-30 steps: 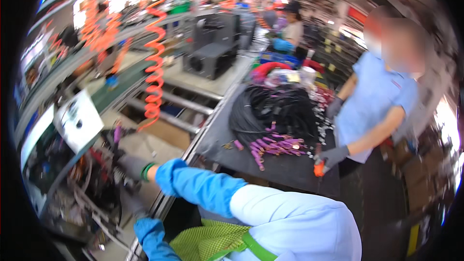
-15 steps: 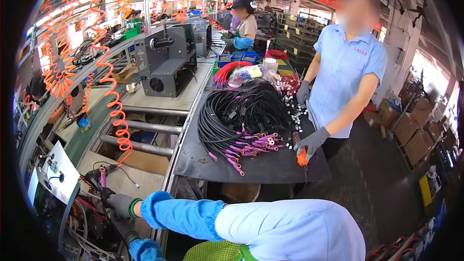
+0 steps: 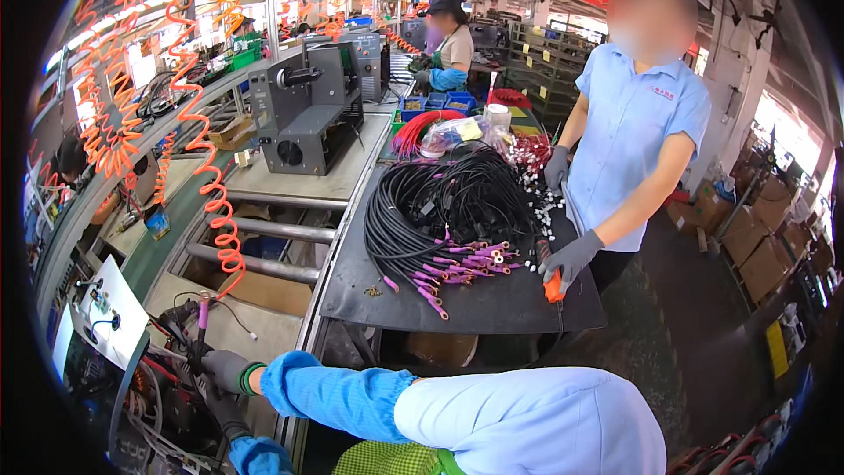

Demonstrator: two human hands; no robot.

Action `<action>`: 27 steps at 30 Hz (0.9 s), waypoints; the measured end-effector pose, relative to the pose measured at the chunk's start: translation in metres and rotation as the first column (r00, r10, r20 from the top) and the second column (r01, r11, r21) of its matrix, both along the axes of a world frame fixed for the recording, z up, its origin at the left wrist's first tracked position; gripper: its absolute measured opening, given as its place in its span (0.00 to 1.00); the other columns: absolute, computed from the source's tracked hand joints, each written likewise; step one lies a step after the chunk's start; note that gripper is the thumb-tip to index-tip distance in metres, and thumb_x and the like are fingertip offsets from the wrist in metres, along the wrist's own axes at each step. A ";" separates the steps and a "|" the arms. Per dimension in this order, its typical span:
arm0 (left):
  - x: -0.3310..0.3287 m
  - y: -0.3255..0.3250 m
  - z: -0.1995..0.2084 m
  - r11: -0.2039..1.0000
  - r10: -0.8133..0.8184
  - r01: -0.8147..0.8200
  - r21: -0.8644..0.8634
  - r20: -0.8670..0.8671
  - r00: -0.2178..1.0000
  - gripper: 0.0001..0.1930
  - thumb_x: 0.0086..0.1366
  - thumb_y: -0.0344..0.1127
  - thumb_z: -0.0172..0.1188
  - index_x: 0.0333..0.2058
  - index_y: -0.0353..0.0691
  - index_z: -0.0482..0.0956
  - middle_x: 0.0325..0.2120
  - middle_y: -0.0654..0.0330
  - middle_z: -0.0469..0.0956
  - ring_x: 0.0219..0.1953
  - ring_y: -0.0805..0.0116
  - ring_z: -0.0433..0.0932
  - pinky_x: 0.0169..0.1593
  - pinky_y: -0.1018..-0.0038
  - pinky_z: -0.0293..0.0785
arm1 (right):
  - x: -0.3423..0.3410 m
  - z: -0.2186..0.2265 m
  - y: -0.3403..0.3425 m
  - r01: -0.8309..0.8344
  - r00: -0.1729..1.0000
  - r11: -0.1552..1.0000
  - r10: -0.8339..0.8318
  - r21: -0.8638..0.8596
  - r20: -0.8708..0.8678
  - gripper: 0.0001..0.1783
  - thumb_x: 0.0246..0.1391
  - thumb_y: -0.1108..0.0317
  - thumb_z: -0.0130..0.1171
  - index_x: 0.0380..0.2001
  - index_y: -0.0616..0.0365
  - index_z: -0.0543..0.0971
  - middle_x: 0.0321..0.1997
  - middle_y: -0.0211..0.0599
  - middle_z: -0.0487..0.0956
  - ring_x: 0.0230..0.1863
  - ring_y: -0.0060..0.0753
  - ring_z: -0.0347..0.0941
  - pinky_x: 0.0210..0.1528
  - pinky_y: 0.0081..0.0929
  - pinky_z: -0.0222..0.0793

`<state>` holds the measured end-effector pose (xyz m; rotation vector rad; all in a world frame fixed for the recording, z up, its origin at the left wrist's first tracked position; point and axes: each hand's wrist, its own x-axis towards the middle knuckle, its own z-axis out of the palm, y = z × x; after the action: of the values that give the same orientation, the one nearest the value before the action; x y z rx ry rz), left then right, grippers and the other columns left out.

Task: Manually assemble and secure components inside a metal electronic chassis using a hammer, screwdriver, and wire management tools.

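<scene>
Since the earlier frame, the cable [image 3: 201, 341] has shifted slightly rightward; its purple end [image 3: 204, 312] points up, right of the white panel [image 3: 112, 306]. The right hand [image 3: 230, 371] appears curled around it; the left hand's [image 3: 225, 415] finger state cannot be told. It looks light, springy and sturdy, best gripped just below the purple end.
</scene>
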<state>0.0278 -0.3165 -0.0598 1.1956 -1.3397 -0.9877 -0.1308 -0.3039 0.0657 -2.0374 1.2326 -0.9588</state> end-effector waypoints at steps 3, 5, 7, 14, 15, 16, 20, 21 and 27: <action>0.002 0.004 -0.006 0.996 0.087 -0.085 0.033 -0.069 0.994 0.18 0.65 0.32 0.47 0.53 0.33 0.71 0.48 0.54 0.74 0.47 0.66 0.73 0.50 0.71 0.69 | -0.001 0.001 0.006 -0.010 1.000 1.000 0.010 0.002 0.009 0.13 0.45 0.66 0.58 0.34 0.60 0.76 0.35 0.53 0.76 0.42 0.57 0.72 0.44 0.45 0.69; 0.007 0.003 -0.010 0.997 0.032 -0.021 0.073 -0.160 0.987 0.20 0.66 0.37 0.47 0.54 0.34 0.69 0.49 0.54 0.73 0.49 0.65 0.72 0.51 0.69 0.68 | -0.005 0.000 0.005 0.001 1.000 0.997 -0.002 -0.075 -0.009 0.12 0.46 0.65 0.57 0.34 0.60 0.76 0.35 0.53 0.76 0.41 0.57 0.72 0.44 0.46 0.68; 0.012 0.001 -0.014 0.993 -0.022 0.050 0.104 -0.253 0.967 0.22 0.67 0.42 0.46 0.55 0.36 0.68 0.51 0.54 0.72 0.51 0.64 0.71 0.53 0.68 0.67 | -0.004 -0.001 0.005 0.008 1.000 0.996 -0.010 -0.084 -0.018 0.11 0.46 0.66 0.57 0.33 0.59 0.76 0.35 0.52 0.77 0.41 0.57 0.72 0.44 0.46 0.68; 0.011 -0.007 -0.010 0.921 -0.045 0.315 0.227 -0.743 0.667 0.32 0.66 0.60 0.44 0.59 0.41 0.65 0.56 0.55 0.69 0.58 0.58 0.67 0.59 0.62 0.60 | -0.005 0.002 0.008 0.000 0.995 0.999 -0.004 -0.047 -0.100 0.16 0.45 0.68 0.57 0.39 0.58 0.77 0.39 0.49 0.76 0.44 0.54 0.72 0.45 0.45 0.69; 0.008 -0.006 -0.010 0.921 -0.122 0.340 0.191 -0.686 0.717 0.32 0.66 0.60 0.43 0.59 0.43 0.65 0.57 0.55 0.67 0.59 0.59 0.64 0.60 0.61 0.57 | -0.008 0.003 0.009 0.004 0.995 0.999 -0.009 -0.043 -0.104 0.16 0.45 0.68 0.57 0.39 0.58 0.77 0.39 0.49 0.76 0.44 0.54 0.72 0.45 0.45 0.69; 0.007 -0.001 -0.009 0.920 -0.191 0.360 0.156 -0.622 0.759 0.32 0.66 0.61 0.42 0.60 0.45 0.64 0.59 0.56 0.65 0.61 0.59 0.62 0.62 0.60 0.55 | -0.009 0.003 0.011 0.001 0.996 1.000 -0.003 -0.022 -0.086 0.17 0.45 0.68 0.56 0.41 0.58 0.77 0.40 0.50 0.76 0.44 0.54 0.72 0.46 0.45 0.69; 0.050 -0.023 -0.066 0.876 -0.372 0.481 -0.017 -0.658 0.655 0.30 0.66 0.59 0.40 0.60 0.48 0.63 0.60 0.58 0.63 0.63 0.61 0.59 0.61 0.61 0.55 | 0.008 -0.008 0.009 0.012 0.996 0.993 -0.002 -0.117 0.086 0.17 0.45 0.69 0.56 0.42 0.57 0.76 0.40 0.50 0.76 0.43 0.56 0.72 0.45 0.45 0.68; 0.063 -0.026 -0.075 0.909 -0.330 0.415 0.038 -0.544 0.771 0.29 0.66 0.58 0.40 0.60 0.49 0.64 0.60 0.58 0.63 0.63 0.61 0.59 0.62 0.62 0.54 | 0.014 -0.009 0.010 0.015 0.994 0.989 0.002 -0.149 0.110 0.13 0.47 0.65 0.56 0.35 0.59 0.75 0.37 0.50 0.74 0.42 0.54 0.71 0.43 0.45 0.67; 0.028 -0.025 -0.053 0.974 -0.217 0.197 0.117 0.199 0.956 0.31 0.62 0.56 0.46 0.58 0.41 0.64 0.59 0.57 0.63 0.61 0.61 0.60 0.62 0.61 0.54 | 0.009 0.000 -0.004 0.016 0.997 0.989 -0.005 -0.144 0.071 0.13 0.46 0.65 0.56 0.35 0.60 0.77 0.35 0.52 0.76 0.41 0.57 0.72 0.44 0.46 0.67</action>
<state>0.0561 -0.3416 -0.1128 1.2788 -1.6274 -1.1071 -0.1222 -0.3082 0.0652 -2.0895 1.1680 -1.1446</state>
